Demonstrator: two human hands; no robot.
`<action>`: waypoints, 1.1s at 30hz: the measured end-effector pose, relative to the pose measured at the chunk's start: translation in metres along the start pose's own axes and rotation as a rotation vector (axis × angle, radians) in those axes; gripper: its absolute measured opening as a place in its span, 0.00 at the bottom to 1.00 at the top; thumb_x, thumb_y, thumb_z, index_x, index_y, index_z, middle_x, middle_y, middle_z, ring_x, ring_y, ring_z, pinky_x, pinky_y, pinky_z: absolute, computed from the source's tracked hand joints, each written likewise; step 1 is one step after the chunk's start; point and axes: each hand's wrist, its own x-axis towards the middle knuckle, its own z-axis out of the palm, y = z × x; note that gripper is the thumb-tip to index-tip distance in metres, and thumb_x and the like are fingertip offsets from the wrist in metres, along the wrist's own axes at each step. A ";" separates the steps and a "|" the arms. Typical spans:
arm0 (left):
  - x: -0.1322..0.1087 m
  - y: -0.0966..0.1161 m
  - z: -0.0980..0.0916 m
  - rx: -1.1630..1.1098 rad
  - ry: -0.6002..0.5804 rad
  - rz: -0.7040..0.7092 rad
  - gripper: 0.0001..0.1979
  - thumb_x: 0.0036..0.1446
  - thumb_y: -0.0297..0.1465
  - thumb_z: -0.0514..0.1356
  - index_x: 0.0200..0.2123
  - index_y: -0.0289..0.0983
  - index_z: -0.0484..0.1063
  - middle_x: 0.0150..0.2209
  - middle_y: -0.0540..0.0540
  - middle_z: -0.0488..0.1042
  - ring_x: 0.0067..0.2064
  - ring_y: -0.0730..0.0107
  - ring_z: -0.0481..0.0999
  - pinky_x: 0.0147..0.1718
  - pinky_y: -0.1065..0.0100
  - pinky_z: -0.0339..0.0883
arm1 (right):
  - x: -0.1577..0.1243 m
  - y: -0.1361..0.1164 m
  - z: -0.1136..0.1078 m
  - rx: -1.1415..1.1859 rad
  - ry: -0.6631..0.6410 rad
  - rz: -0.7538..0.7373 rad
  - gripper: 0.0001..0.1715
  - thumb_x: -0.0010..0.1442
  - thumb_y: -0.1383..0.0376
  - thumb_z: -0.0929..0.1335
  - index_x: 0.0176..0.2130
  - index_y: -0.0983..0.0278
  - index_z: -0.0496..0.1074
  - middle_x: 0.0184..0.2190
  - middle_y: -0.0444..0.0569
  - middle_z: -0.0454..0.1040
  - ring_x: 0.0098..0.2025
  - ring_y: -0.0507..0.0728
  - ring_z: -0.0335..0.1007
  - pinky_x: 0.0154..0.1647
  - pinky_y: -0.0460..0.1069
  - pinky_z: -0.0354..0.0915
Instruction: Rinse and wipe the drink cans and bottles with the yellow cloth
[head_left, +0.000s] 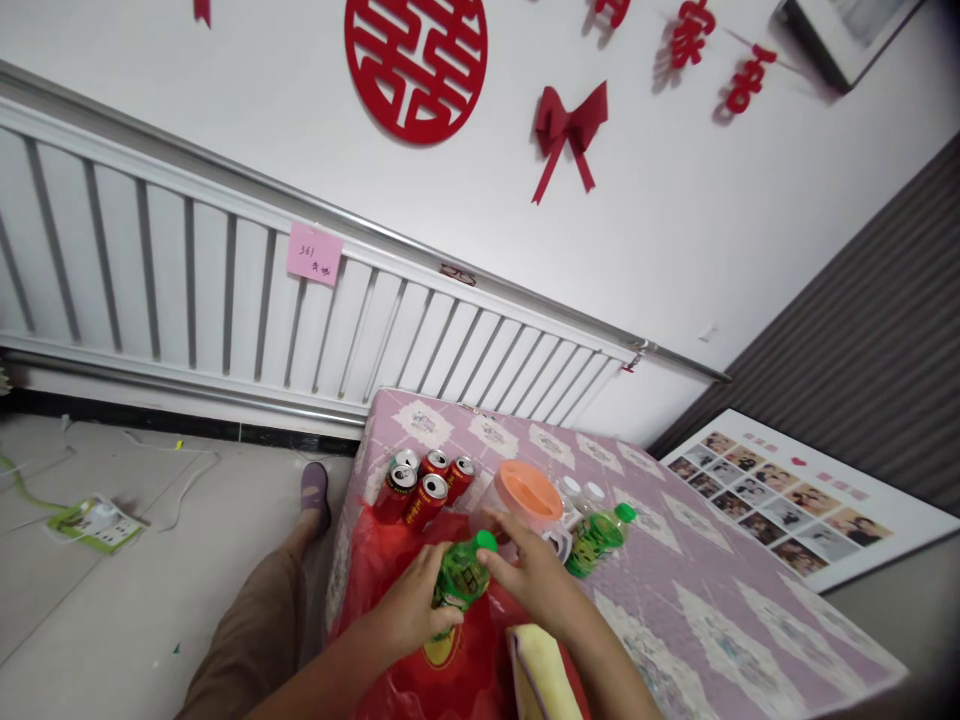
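My left hand (412,610) is wrapped around a green plastic bottle (463,573) with a green cap, held tilted above a red plastic bag (386,560). Close by the cap is my right hand (529,565), thumb and fingers apart; whether its thumb touches the bottle I cannot tell. Several drink cans (427,500), most of them red, stand together beyond my left hand. Past my right hand is a clear tub with an orange lid (531,490). A second green bottle (600,538) leans to its right, near some white-capped containers (581,495).
A folded yellow cloth (544,672) lies on the red bag. The pink patterned mattress (675,610) extends right, towards a photo board (795,500). A white radiator (247,290) runs along the wall. On the floor at left lies a power strip (97,522) with cords.
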 end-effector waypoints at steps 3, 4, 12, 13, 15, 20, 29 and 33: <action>0.000 0.000 0.000 -0.004 0.006 -0.017 0.37 0.41 0.22 0.64 0.57 0.38 0.60 0.53 0.41 0.66 0.55 0.55 0.67 0.55 0.58 0.61 | -0.002 0.006 0.004 0.122 0.014 -0.033 0.19 0.57 0.61 0.66 0.48 0.62 0.74 0.43 0.52 0.77 0.45 0.60 0.73 0.48 0.54 0.66; 0.000 0.001 0.000 -0.002 0.005 -0.018 0.37 0.41 0.22 0.64 0.57 0.38 0.60 0.53 0.41 0.67 0.54 0.55 0.67 0.55 0.59 0.61 | -0.002 0.006 0.007 0.127 0.030 -0.026 0.16 0.57 0.61 0.66 0.44 0.63 0.75 0.40 0.51 0.77 0.43 0.59 0.73 0.46 0.53 0.66; 0.001 0.003 -0.001 0.002 0.006 0.008 0.38 0.41 0.21 0.63 0.58 0.37 0.59 0.52 0.41 0.67 0.53 0.56 0.68 0.54 0.59 0.61 | -0.001 0.006 0.027 -0.018 0.245 0.109 0.15 0.54 0.54 0.69 0.33 0.63 0.69 0.31 0.49 0.74 0.34 0.59 0.70 0.38 0.53 0.65; 0.001 0.002 -0.001 0.004 0.006 0.010 0.38 0.41 0.21 0.63 0.58 0.37 0.59 0.52 0.41 0.67 0.53 0.56 0.68 0.54 0.59 0.61 | -0.002 0.007 0.027 0.027 0.233 0.097 0.17 0.54 0.54 0.69 0.37 0.64 0.70 0.35 0.50 0.75 0.37 0.59 0.71 0.41 0.54 0.66; 0.000 0.001 0.000 0.003 0.006 0.013 0.38 0.41 0.21 0.63 0.58 0.37 0.59 0.52 0.41 0.67 0.54 0.56 0.67 0.54 0.59 0.61 | -0.004 0.011 0.027 0.144 0.187 0.056 0.22 0.54 0.57 0.68 0.46 0.64 0.70 0.43 0.53 0.76 0.45 0.61 0.72 0.47 0.54 0.66; 0.000 -0.004 0.001 -0.011 0.007 0.016 0.37 0.41 0.21 0.64 0.57 0.39 0.60 0.53 0.42 0.66 0.55 0.55 0.66 0.56 0.58 0.59 | -0.007 0.021 0.032 0.259 0.139 -0.014 0.17 0.59 0.58 0.65 0.47 0.61 0.72 0.48 0.52 0.75 0.51 0.60 0.71 0.53 0.54 0.65; 0.000 -0.005 0.002 -0.018 0.039 0.045 0.36 0.41 0.21 0.64 0.56 0.39 0.61 0.51 0.43 0.68 0.52 0.58 0.68 0.53 0.59 0.62 | -0.009 0.016 0.060 0.251 0.389 0.099 0.17 0.58 0.56 0.66 0.42 0.64 0.73 0.41 0.55 0.77 0.43 0.62 0.73 0.44 0.55 0.69; -0.001 -0.004 0.002 -0.020 0.025 0.045 0.38 0.42 0.21 0.65 0.58 0.39 0.60 0.53 0.42 0.68 0.54 0.56 0.67 0.55 0.58 0.60 | -0.018 0.024 0.057 0.398 0.347 0.164 0.27 0.57 0.54 0.67 0.53 0.65 0.69 0.47 0.56 0.76 0.47 0.61 0.74 0.47 0.55 0.70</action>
